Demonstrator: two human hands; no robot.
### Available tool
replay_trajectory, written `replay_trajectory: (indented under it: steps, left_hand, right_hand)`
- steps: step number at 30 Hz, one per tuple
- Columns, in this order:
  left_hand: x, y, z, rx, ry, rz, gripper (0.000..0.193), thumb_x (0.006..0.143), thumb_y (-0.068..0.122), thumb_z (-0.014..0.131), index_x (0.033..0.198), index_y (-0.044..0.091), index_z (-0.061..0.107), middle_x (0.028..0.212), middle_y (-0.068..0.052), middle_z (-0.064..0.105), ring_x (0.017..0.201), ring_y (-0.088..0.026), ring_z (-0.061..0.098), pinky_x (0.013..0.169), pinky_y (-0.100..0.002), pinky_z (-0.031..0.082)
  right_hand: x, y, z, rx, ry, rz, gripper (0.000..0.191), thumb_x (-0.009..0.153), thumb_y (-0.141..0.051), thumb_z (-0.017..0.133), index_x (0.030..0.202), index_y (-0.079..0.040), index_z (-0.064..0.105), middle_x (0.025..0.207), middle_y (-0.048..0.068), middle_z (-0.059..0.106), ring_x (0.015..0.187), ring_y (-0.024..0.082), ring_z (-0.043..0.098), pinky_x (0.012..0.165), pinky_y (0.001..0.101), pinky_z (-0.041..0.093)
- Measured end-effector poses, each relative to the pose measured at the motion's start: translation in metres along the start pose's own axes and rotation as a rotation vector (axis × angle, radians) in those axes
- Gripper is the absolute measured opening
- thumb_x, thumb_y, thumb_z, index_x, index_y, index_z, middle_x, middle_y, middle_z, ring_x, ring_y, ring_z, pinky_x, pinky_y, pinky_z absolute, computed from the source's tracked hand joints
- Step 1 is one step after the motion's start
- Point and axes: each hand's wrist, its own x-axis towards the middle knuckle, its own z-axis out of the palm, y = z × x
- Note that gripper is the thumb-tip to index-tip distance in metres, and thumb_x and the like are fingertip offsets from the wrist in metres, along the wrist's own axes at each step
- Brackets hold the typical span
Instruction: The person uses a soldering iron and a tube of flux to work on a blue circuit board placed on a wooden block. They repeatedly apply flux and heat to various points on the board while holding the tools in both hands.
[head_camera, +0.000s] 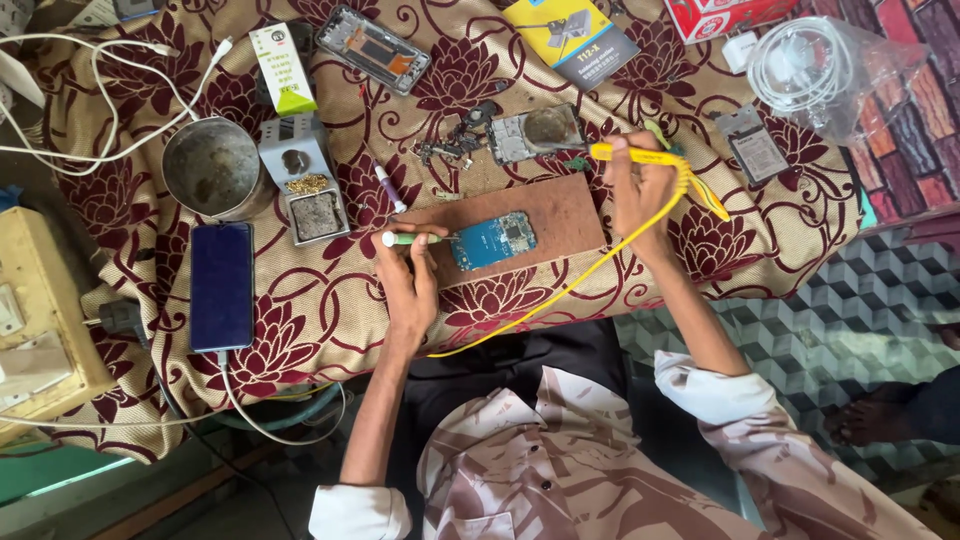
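On the brown board (560, 215) mid-cloth: blue circuit board (492, 240); left hand (408, 275) grips a green-handled tool (412, 238), tip on it; right hand (640, 185) grips a yellow soldering iron (640, 155), tip hidden. Steel bowl (212, 167), left edge, contents indistinct

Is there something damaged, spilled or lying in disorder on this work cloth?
Yes. Small dark loose parts lie scattered on the cloth behind the brown board. A phone frame lies stripped and askew at the far edge.
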Motion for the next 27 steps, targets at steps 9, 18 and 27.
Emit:
replay_trajectory:
  steps: [9,18,27]
  left_hand:
    - [0.0,-0.004,0.001,0.004,-0.003,0.01,0.009,0.112,0.01,0.045,0.116,0.003,0.04,0.099,-0.014,0.076,0.055,-0.01,0.055,0.048,-0.025,0.045]
    - [0.001,-0.004,0.0,0.005,0.007,0.005,0.009,0.112,0.01,0.044,0.116,0.003,0.041,0.099,-0.014,0.077,0.056,-0.011,0.058,0.049,-0.024,0.046]
    - [-0.002,-0.002,-0.002,0.049,-0.005,0.06,0.01,0.114,0.008,0.041,0.118,-0.001,0.038,0.111,-0.019,0.074,0.075,-0.017,0.068,0.063,-0.028,0.054]
  right_hand:
    - [0.005,0.007,0.013,0.097,0.037,-0.011,0.023,0.119,-0.016,0.052,0.116,0.004,0.064,0.085,0.011,0.069,0.072,0.013,0.064,0.064,0.0257,0.051]
    - [-0.033,-0.003,0.0,0.21,0.334,0.127,0.043,0.115,-0.038,0.046,0.111,0.0,0.066,0.079,0.008,0.069,0.069,0.013,0.064,0.071,0.0289,0.054]
    - [-0.086,0.004,-0.042,1.464,0.238,0.642,0.049,0.104,-0.053,0.051,0.091,-0.007,0.056,0.072,0.001,0.049,0.073,0.015,0.049,0.085,0.0325,0.045]
